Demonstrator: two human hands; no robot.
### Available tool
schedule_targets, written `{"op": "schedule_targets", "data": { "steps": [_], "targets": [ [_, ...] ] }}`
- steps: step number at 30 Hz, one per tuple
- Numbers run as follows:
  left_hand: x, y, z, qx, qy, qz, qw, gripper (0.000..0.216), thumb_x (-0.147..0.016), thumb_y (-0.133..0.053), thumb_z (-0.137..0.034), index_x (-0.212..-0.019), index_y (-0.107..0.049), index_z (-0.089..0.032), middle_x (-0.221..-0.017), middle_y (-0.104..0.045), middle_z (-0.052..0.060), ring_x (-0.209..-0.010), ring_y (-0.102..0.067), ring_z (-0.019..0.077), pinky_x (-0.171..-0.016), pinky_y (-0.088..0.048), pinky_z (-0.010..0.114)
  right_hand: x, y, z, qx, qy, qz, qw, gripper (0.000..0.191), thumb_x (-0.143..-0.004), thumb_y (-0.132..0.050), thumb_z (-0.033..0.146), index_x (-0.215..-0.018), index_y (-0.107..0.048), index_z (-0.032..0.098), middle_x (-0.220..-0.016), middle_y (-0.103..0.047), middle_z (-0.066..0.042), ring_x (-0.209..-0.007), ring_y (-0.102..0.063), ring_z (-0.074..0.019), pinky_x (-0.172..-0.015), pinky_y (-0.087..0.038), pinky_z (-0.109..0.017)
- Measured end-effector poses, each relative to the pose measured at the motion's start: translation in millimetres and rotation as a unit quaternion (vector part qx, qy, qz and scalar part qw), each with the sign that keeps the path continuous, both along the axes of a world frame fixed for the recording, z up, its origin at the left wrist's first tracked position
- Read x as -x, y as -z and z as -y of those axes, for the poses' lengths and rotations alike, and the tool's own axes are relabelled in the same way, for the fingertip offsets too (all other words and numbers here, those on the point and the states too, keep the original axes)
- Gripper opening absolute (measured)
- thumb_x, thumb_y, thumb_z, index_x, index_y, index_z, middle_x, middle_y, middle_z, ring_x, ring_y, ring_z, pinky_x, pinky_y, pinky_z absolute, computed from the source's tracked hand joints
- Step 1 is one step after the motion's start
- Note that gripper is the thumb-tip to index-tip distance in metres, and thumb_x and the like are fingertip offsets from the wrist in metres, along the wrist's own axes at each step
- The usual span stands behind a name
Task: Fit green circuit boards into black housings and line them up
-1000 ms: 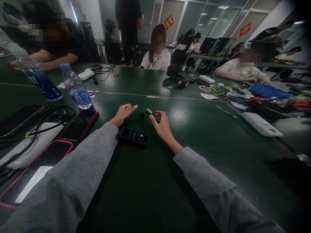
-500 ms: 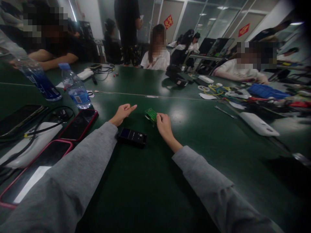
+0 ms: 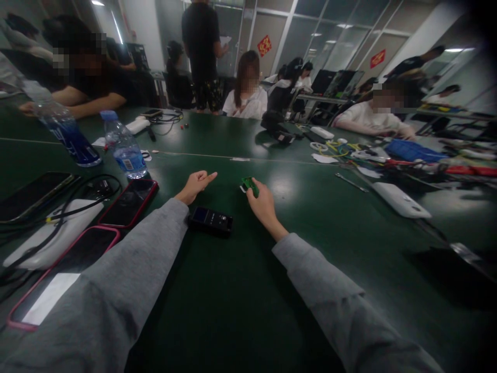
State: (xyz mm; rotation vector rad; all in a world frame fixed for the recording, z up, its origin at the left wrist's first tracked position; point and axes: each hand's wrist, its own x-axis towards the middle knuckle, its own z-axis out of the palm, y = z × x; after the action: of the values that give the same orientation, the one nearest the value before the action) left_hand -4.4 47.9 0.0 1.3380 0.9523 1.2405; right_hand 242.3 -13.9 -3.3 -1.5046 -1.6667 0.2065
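Observation:
My right hand [image 3: 263, 203] is closed on a small green circuit board [image 3: 249, 185], held on edge just above the dark green table [image 3: 240, 290]. My left hand [image 3: 195, 185] rests on the table to the left of it, fingers loosely curled with the forefinger and thumb pointing toward the board, and nothing shows in it. A small black device with a lit screen [image 3: 210, 220] lies between my two forearms. Both arms wear grey sleeves.
Left of my arm lie a red-cased phone [image 3: 130, 202], a pink-cased phone [image 3: 62, 277], a white power bank with cables [image 3: 50, 234] and two water bottles [image 3: 125, 147]. A white box [image 3: 400, 199] and tools lie at the right. Several people sit around the table's far side.
My right hand has turned the green board from lying flat under the fingers to standing on edge in its grip. My left hand has stayed where it was.

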Motion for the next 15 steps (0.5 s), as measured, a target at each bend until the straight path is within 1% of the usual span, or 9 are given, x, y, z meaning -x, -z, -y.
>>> {"op": "schedule_targets", "data": {
  "steps": [3, 5, 9, 11, 12, 13, 15],
  "targets": [
    [0, 0.1, 0, -0.007, -0.002, -0.005, 1.0, 0.068, -0.072, -0.084, -0.056, -0.061, -0.026, -0.023, -0.054, -0.026, -0.01, -0.048, -0.025, 0.0064, -0.047, -0.018, 0.023, -7, -1.0, 2, 0.01, 0.02, 0.039, 0.999, 0.055, -0.096, -0.052, 0.04, -0.142, -0.06, 0.011, -0.123, -0.068, -0.02, -0.113, -0.064, -0.0351, -0.1, -0.051, -0.055],
    [0, -0.3, 1, -0.012, -0.007, -0.009, 1.0, 0.068, -0.071, -0.084, -0.057, -0.061, -0.026, -0.023, -0.054, -0.026, -0.01, -0.049, -0.025, 0.0065, -0.047, -0.018, 0.023, -11, -1.2, 6, 0.015, 0.024, 0.064, 0.998, 0.06, -0.094, -0.058, 0.042, -0.145, -0.058, 0.011, -0.123, -0.068, -0.019, -0.111, -0.065, -0.0356, -0.096, -0.053, -0.053],
    [0, -2.0, 3, -0.01, -0.005, -0.009, 1.0, 0.067, -0.071, -0.084, -0.057, -0.061, -0.027, -0.023, -0.055, -0.027, -0.01, -0.05, -0.026, 0.0071, -0.048, -0.019, 0.023, -29, 0.2, 17, 0.02, -0.002, 0.076, 0.997, 0.057, -0.093, -0.057, 0.034, -0.146, -0.057, 0.013, -0.127, -0.068, -0.017, -0.114, -0.065, -0.0339, -0.098, -0.053, -0.05],
    [1, -2.5, 4, -0.009, -0.003, -0.007, 1.0, 0.067, -0.072, -0.083, -0.057, -0.062, -0.027, -0.023, -0.055, -0.027, -0.01, -0.05, -0.026, 0.0072, -0.048, -0.019, 0.023, -51, 1.5, 21, 0.017, -0.005, 0.083, 0.996, 0.057, -0.093, -0.057, 0.035, -0.146, -0.058, 0.014, -0.129, -0.068, -0.016, -0.115, -0.066, -0.0338, -0.1, -0.052, -0.05],
    [1, -2.6, 4, -0.009, -0.002, -0.007, 1.0, 0.066, -0.072, -0.083, -0.057, -0.062, -0.027, -0.023, -0.055, -0.027, -0.01, -0.05, -0.026, 0.0073, -0.048, -0.018, 0.023, -66, 2.1, 23, 0.015, 0.005, 0.089, 0.996, 0.057, -0.093, -0.057, 0.036, -0.145, -0.059, 0.015, -0.13, -0.068, -0.017, -0.117, -0.065, -0.0341, -0.101, -0.052, -0.05],
    [1, -2.5, 4, -0.009, -0.001, -0.007, 1.0, 0.066, -0.072, -0.083, -0.056, -0.062, -0.027, -0.023, -0.055, -0.027, -0.01, -0.05, -0.026, 0.0073, -0.048, -0.018, 0.023, -85, 2.3, 25, 0.014, 0.027, 0.093, 0.995, 0.056, -0.092, -0.058, 0.037, -0.144, -0.06, 0.014, -0.13, -0.068, -0.017, -0.118, -0.065, -0.0344, -0.102, -0.051, -0.05],
    [1, -2.3, 4, -0.007, 0.001, -0.007, 1.0, 0.066, -0.072, -0.083, -0.056, -0.062, -0.027, -0.023, -0.055, -0.028, -0.01, -0.05, -0.027, 0.0074, -0.048, -0.019, 0.023, -130, 0.7, 33, 0.029, 0.092, 0.101, 0.99, 0.055, -0.09, -0.06, 0.037, -0.14, -0.063, 0.014, -0.129, -0.069, -0.018, -0.117, -0.066, -0.0351, -0.101, -0.05, -0.05]
  ]
}}
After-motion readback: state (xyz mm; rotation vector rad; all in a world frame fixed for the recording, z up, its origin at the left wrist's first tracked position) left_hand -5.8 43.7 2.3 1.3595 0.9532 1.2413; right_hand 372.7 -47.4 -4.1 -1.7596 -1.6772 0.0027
